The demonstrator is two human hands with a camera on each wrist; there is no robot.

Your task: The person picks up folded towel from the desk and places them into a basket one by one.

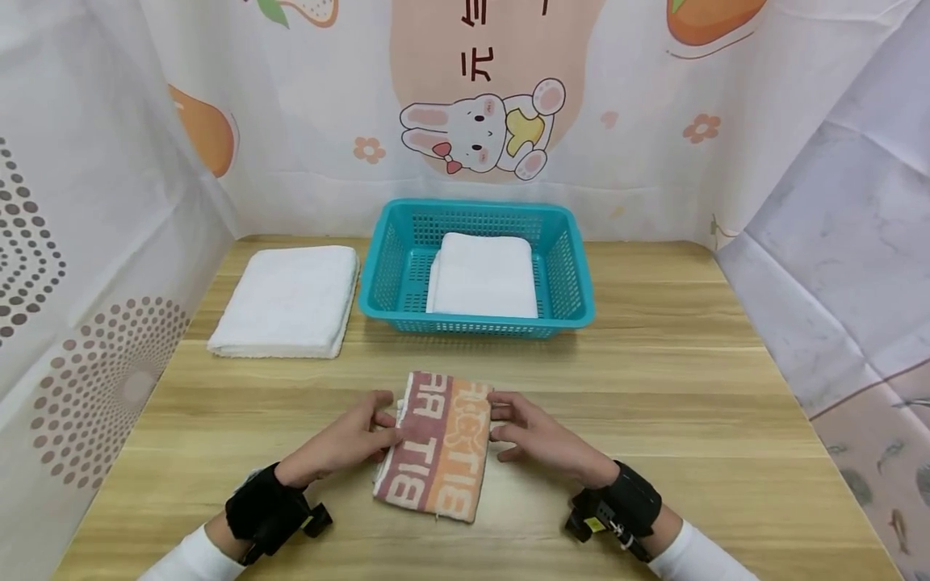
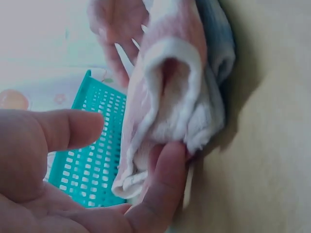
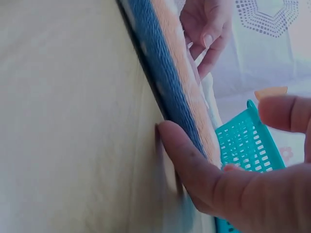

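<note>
A folded patterned towel (image 1: 441, 448), maroon and orange with pale lettering, lies on the table between the two hands. At its left edge is the left hand (image 1: 350, 440); in the left wrist view a finger (image 2: 165, 182) touches the folded layers while the thumb stands apart. Along the opposite edge, the right hand (image 1: 541, 436) has its fingers against the towel. The right wrist view shows one finger (image 3: 187, 155) low at the towel's blue and orange side (image 3: 170, 73), with the thumb held away from it.
Behind the towel stands a teal plastic basket (image 1: 475, 324) with a folded white towel (image 1: 485, 276) inside. Another folded white towel (image 1: 286, 303) lies left of the basket on the wooden table (image 1: 676, 387). Printed cloth curtains (image 1: 305, 145) hang around the back and sides.
</note>
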